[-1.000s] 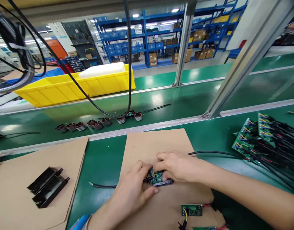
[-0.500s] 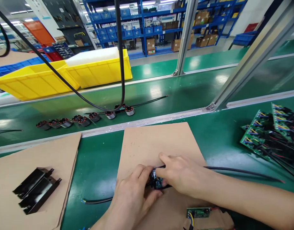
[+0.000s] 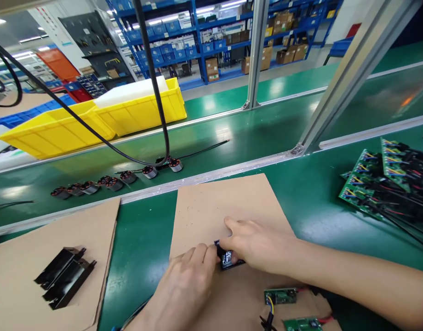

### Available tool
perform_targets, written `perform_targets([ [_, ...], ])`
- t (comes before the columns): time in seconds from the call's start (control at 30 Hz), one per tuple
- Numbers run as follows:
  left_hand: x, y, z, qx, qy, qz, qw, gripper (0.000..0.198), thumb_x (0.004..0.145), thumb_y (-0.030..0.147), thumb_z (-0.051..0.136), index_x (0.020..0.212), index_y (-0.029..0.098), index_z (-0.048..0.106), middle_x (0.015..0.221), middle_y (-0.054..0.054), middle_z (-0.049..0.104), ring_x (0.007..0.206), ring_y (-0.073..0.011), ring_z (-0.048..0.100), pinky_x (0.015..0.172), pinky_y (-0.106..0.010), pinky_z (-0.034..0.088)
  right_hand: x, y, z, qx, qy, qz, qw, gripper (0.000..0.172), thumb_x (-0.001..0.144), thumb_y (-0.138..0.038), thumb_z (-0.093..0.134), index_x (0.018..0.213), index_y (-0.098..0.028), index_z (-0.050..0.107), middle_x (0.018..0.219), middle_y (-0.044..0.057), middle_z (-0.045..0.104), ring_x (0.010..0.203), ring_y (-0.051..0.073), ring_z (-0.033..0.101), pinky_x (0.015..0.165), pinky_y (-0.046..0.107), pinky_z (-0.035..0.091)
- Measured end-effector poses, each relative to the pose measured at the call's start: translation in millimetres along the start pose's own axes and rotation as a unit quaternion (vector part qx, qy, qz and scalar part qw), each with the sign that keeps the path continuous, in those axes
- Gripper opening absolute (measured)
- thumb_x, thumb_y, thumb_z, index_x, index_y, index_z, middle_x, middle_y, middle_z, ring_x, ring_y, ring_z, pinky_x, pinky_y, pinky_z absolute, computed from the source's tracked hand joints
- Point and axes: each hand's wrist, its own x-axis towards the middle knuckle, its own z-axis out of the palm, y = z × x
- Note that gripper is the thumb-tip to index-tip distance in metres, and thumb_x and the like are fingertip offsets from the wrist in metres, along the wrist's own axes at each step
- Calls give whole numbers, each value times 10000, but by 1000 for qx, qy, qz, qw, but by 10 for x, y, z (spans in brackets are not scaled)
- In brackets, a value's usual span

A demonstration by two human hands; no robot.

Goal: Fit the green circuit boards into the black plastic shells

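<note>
A small circuit board (image 3: 227, 259) in a black housing rests on the middle cardboard sheet (image 3: 228, 197), between my two hands. My left hand (image 3: 189, 278) has its fingers closed at the left end of the board. My right hand (image 3: 258, 243) pinches the right end with thumb and fingers, covering much of it. Part of a black cable (image 3: 140, 307) shows beside my left wrist. Near my right forearm lie two green boards, one with yellow and blue wires (image 3: 280, 295) and a lower one (image 3: 303, 324) with a red wire.
Two black housings (image 3: 65, 278) lie on the left cardboard (image 3: 18, 257). Wired green boards (image 3: 366, 184) are heaped at right. Several motors (image 3: 115, 183) line the far strip, behind a metal rail (image 3: 211, 174). A black cable (image 3: 152, 73) hangs ahead; yellow bins (image 3: 142, 108) stand beyond.
My left hand has turned more palm-down over the board's left end, and its thumb is now hidden. The cable at left has swung toward my wrist. The cable at right no longer shows.
</note>
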Motion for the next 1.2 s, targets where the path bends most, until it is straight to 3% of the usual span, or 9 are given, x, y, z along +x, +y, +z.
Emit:
perform_targets([
  [0.17, -30, 67, 79, 40, 30, -19, 999, 211, 866, 17, 395, 883, 203, 492, 662, 21, 549, 516, -168, 591, 452, -269, 456, -1, 33, 0, 22, 7, -8, 1000, 92, 898, -208, 589, 864, -198, 673, 876, 27, 466, 496, 78, 230, 502, 250, 202],
  [0.27, -94, 65, 143, 86, 24, -10, 996, 214, 873, 34, 402, 988, 169, 522, 688, 2, 574, 536, -156, 595, 474, -253, 462, -3, 48, 14, 21, 28, -17, 999, 69, 875, -187, 616, 849, -212, 674, 856, 14, 461, 498, 85, 230, 493, 263, 177],
  [0.37, -121, 78, 199, 143, 10, 4, 990, 324, 857, 8, 396, 1124, 123, 537, 741, -39, 597, 589, -168, 597, 492, -245, 462, -12, 51, 23, 13, 56, -24, 998, 41, 867, -204, 644, 857, -230, 675, 835, 8, 465, 528, 105, 267, 507, 282, 158],
  [0.43, -105, 101, 230, 152, -2, -3, 988, 321, 853, -3, 389, 1092, 111, 569, 732, -56, 590, 599, -173, 592, 475, -235, 440, -19, 44, 22, 12, 62, -21, 998, 37, 863, -217, 662, 829, -228, 673, 820, 11, 469, 575, 123, 332, 524, 284, 176],
  [0.6, -11, 137, 242, 141, -19, -13, 990, 266, 854, 0, 393, 962, 108, 611, 683, -60, 569, 566, -166, 568, 450, -227, 402, -11, 16, -20, -14, 81, -36, 996, 44, 863, -235, 686, 827, -212, 678, 827, 37, 506, 842, 208, 455, 600, 294, 259],
  [0.77, 44, 127, 99, 131, -24, -15, 991, 223, 781, -24, 463, 799, 154, 596, 674, -38, 590, 574, -187, 575, 490, -262, 422, 7, -63, -123, -50, 61, -35, 996, 72, 825, -247, 708, 822, -178, 688, 840, 59, 541, 881, 228, 453, 653, 313, 324],
  [0.93, -3, 78, 65, 70, 37, -49, 996, 203, 847, 24, 463, 828, 191, 577, 724, -22, 604, 623, -185, 579, 518, -269, 412, -28, -272, -39, -100, 76, -33, 992, 119, 865, -174, 577, 900, -126, 681, 893, 97, 561, 912, 247, 448, 773, 373, 380],
  [1.03, -32, 5, 149, 27, 77, -7, 997, 307, 794, -51, 384, 816, 191, 573, 704, -17, 591, 609, -179, 537, 575, -289, 427, -35, -383, 100, -140, 84, -44, 986, 190, 894, -209, 537, 881, -98, 690, 890, 130, 552, 913, 272, 424, 815, 423, 365],
  [1.2, -32, -114, 226, -10, 71, 40, 997, 340, 851, -36, 345, 923, 184, 593, 759, -23, 616, 669, -187, 550, 635, -307, 455, -13, -412, 125, -139, 62, -42, 987, 189, 875, -200, 549, 795, -107, 694, 875, 139, 537, 904, 277, 401, 798, 435, 341],
])
